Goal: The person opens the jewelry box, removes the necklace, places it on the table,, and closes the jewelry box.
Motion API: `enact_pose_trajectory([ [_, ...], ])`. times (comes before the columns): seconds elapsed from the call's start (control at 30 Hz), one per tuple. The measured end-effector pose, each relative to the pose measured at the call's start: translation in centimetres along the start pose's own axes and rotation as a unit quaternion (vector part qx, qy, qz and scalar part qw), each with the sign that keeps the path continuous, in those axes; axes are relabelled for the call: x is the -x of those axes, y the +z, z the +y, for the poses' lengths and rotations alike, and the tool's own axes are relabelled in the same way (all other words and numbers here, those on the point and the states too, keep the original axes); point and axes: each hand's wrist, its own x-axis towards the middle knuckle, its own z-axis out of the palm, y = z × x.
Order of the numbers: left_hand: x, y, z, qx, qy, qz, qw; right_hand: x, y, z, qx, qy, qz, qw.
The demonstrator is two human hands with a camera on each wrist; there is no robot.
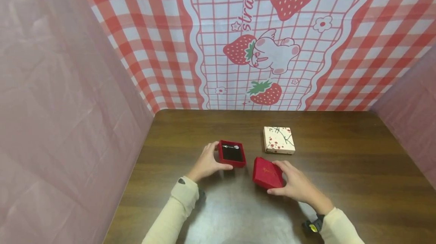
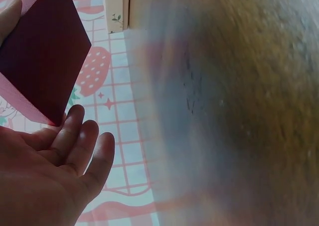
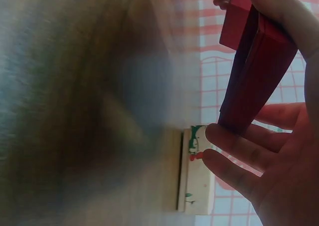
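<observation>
Between its thumb and fingers, my left hand [image 1: 208, 165] holds a small red jewelry box base [image 1: 232, 164] by its left side. Inside lies a black pad [image 1: 233, 155] with a small silver piece of jewelry [image 1: 231, 147] near the top. The dark underside of the base [image 2: 45, 56] shows in the left wrist view, raised and tilted. My right hand [image 1: 295, 184] grips the matching red lid [image 1: 267, 174], gold lettering on top, by its right edge. In the right wrist view the lid [image 3: 266, 69] is held tilted, close to the base [image 3: 234, 24].
A cream box [image 1: 278, 140] with a red blossom and branch print lies behind the lid on the brown wooden table [image 1: 340, 153]. A strawberry-print cloth [image 1: 170, 54] hangs along the back edge, and pink cloth [image 1: 68, 122] covers the sides.
</observation>
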Motion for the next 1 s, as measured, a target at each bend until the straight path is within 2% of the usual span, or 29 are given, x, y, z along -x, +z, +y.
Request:
enact_pose_trajectory([
  [0.27,-0.3,-0.3,0.0,-0.004,0.005,0.004,1.0000,1.1,0.9,0.1,0.020,-0.012,0.003,1.000],
  [0.53,-0.2,-0.3,0.0,-0.005,0.001,0.003,1.0000,2.1,1.5,0.3,0.029,-0.011,-0.014,0.999],
  [1.0,-0.1,-0.5,0.1,0.005,0.009,0.010,0.9999,2.7,2.4,1.2,0.059,-0.032,-0.016,0.998],
])
